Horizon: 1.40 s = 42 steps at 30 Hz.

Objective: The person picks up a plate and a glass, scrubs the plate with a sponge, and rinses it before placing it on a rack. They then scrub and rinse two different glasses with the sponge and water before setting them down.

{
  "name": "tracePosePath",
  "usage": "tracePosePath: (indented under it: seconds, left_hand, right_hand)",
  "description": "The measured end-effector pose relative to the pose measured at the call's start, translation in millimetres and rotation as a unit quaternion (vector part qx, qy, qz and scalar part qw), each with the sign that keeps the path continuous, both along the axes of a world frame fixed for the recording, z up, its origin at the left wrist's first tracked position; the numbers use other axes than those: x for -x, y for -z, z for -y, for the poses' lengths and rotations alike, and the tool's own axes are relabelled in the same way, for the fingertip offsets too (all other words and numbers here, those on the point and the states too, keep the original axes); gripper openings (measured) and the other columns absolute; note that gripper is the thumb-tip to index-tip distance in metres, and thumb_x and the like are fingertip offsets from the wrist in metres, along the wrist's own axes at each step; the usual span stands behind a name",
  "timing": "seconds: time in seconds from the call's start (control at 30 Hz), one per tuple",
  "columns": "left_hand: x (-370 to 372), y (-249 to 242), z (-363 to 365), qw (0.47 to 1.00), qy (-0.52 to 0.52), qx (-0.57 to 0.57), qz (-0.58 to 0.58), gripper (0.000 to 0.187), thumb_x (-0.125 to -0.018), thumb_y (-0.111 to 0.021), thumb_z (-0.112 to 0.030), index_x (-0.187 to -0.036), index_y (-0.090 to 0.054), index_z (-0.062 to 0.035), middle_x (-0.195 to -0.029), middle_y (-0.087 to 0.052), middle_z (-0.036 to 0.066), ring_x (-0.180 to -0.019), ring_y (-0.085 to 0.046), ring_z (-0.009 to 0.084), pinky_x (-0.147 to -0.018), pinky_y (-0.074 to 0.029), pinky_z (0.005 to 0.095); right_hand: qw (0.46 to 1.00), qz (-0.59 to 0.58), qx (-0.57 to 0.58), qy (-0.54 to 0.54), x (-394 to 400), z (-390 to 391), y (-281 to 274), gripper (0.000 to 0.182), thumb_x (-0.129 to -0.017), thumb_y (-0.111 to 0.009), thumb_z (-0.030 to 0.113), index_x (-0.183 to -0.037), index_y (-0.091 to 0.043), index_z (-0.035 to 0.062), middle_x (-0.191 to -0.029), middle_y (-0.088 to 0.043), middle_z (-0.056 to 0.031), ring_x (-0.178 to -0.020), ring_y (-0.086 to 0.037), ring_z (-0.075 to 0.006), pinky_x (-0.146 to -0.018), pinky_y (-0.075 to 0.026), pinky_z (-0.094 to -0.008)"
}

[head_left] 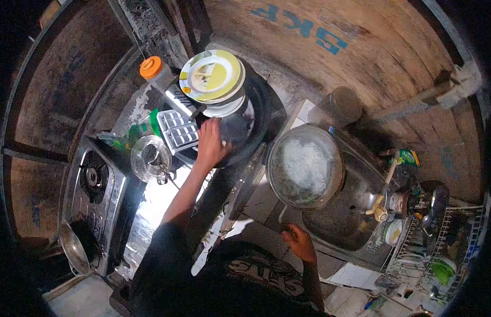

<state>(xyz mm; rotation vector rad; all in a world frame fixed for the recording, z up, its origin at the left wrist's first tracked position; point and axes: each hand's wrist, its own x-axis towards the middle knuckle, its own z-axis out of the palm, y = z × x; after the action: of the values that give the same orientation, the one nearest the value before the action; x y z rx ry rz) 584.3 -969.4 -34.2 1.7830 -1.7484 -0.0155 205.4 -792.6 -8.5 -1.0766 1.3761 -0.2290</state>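
Observation:
My left hand (211,145) reaches over the black tub (267,119), its fingers closed at the left side of a dark, round cup (235,128). Part of that grip is hidden. Against the same hand's left side is a white ice cube tray (179,129) with rows of compartments. Just beyond, a yellow-and-white plate (212,74) tops a stack of dishes in the tub. My right hand (300,243) hangs with loosely bent fingers and nothing in it, near the counter's front edge. Ahead of it stands a large round basin (272,182) containing white, foamy-looking contents (306,165).
A sink (330,224) with a tap (380,211) lies right, beside a wire dish rack (441,243). Left are a gas stove (94,195), a pan (74,248), a clear strainer-like bowl (150,157) and an orange-lidded bottle (155,71). Wooden walls (361,63) enclose the space.

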Motion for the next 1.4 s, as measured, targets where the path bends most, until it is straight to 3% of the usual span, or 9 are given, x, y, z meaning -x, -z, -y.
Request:
tracePosePath:
  seconds: [0.27,0.33,0.43,0.63,0.8,0.97,1.07,1.3,1.4]
  left_hand:
    - [94.7,-47.7,-163.0,0.865,0.312,-0.392,0.003,0.054,-0.075,-0.068,-0.026,-0.12,-0.048,-0.0043,-0.116,-0.05,0.017,-0.108,-0.048,0.0336,-0.082,-0.04,0.0495]
    - [106.9,-26.8,-185.6,0.899,0.322,-0.295,-0.017,0.047,-0.081,-0.062,-0.026,-0.121,-0.05,-0.0063,-0.114,-0.053,0.016,-0.107,-0.051,0.0317,-0.083,-0.042,0.0467]
    - [84.2,38.6,-169.6,0.92,0.335,-0.115,-0.169,0.054,-0.075,-0.07,-0.024,-0.121,-0.049,-0.0043,-0.123,-0.05,0.022,-0.116,-0.048,0.0386,-0.096,-0.038,0.05]
    - [-55.1,-48.5,7.8,0.964,-0.186,-0.051,-0.182,0.032,-0.078,-0.065,-0.014,-0.106,-0.056,-0.0006,-0.101,-0.06,0.022,-0.097,-0.057,0.0381,-0.08,-0.046,0.043]
    - [-152.9,-17.4,109.2,0.979,-0.202,0.035,-0.021,0.033,-0.077,-0.064,-0.015,-0.104,-0.055,0.0025,-0.097,-0.059,0.024,-0.096,-0.057,0.0395,-0.081,-0.047,0.0459]
    - [-204.6,17.9,163.7,0.984,-0.175,-0.031,0.006,0.025,-0.074,-0.063,-0.018,-0.088,-0.059,0.003,-0.083,-0.064,0.025,-0.08,-0.062,0.0429,-0.072,-0.051,0.0476]
    - [-232.8,50.0,191.0,0.969,-0.216,-0.121,0.004,0.031,-0.072,-0.066,-0.025,-0.081,-0.062,0.0047,-0.088,-0.064,0.026,-0.083,-0.062,0.0413,-0.073,-0.051,0.0461]
    - [-245.7,35.8,200.5,0.955,-0.172,-0.222,-0.097,0.048,-0.066,-0.071,-0.039,-0.084,-0.065,0.0049,-0.086,-0.064,0.025,-0.076,-0.064,0.0393,-0.069,-0.052,0.0406]
    - [-240.8,13.1,195.1,0.852,-0.154,-0.195,-0.46,0.017,-0.075,-0.07,-0.012,-0.086,-0.064,0.0002,-0.076,-0.066,0.012,-0.068,-0.065,0.0246,-0.058,-0.051,0.0331]
  right_hand:
    - [0.962,0.094,0.245,-0.079,-86.8,35.5,-55.3,0.082,-0.078,-0.075,0.029,-0.14,-0.027,0.0023,-0.131,-0.044,-0.0191,-0.11,-0.053,-0.0275,-0.083,-0.049,-0.0381]
    - [0.956,-0.007,0.183,-0.228,-63.6,20.6,-28.4,0.088,-0.075,-0.077,0.031,-0.14,-0.025,0.0036,-0.131,-0.043,-0.0188,-0.118,-0.049,-0.0296,-0.091,-0.046,-0.0427]
    - [0.985,0.158,-0.038,0.06,26.2,-19.0,20.3,0.074,-0.077,-0.074,0.031,-0.134,-0.034,0.0044,-0.127,-0.046,-0.0185,-0.111,-0.054,-0.0315,-0.091,-0.048,-0.0455]
    - [0.979,0.078,-0.038,0.185,209.9,-16.5,48.3,0.052,-0.089,-0.059,0.024,-0.134,-0.039,0.0088,-0.135,-0.038,-0.0114,-0.115,-0.05,-0.0314,-0.097,-0.043,-0.0475]
    - [0.932,0.047,0.103,0.344,215.9,10.5,97.6,0.061,-0.086,-0.062,0.024,-0.138,-0.035,0.0069,-0.142,-0.031,-0.0153,-0.129,-0.034,-0.0347,-0.104,-0.034,-0.0482]
    - [0.839,-0.495,0.112,0.198,144.8,46.2,103.0,0.089,-0.082,-0.067,0.041,-0.145,-0.016,0.0049,-0.146,-0.024,-0.0223,-0.123,-0.044,-0.0334,-0.097,-0.042,-0.0418]
    - [0.876,-0.434,0.165,0.129,177.8,12.4,160.6,0.083,-0.086,-0.064,0.032,-0.145,-0.015,0.0024,-0.147,-0.022,-0.0239,-0.134,-0.025,-0.038,-0.109,-0.024,-0.0483]
    - [0.904,-0.25,0.255,0.236,154.1,-25.9,142.0,0.073,-0.088,-0.061,0.027,-0.144,-0.021,0.0022,-0.147,-0.025,-0.0205,-0.135,-0.028,-0.0328,-0.108,-0.026,-0.0458]
    - [0.911,-0.305,0.183,0.206,160.0,-28.7,138.5,0.068,-0.089,-0.059,0.025,-0.143,-0.024,0.0022,-0.146,-0.028,-0.0202,-0.133,-0.031,-0.0317,-0.108,-0.027,-0.0447]
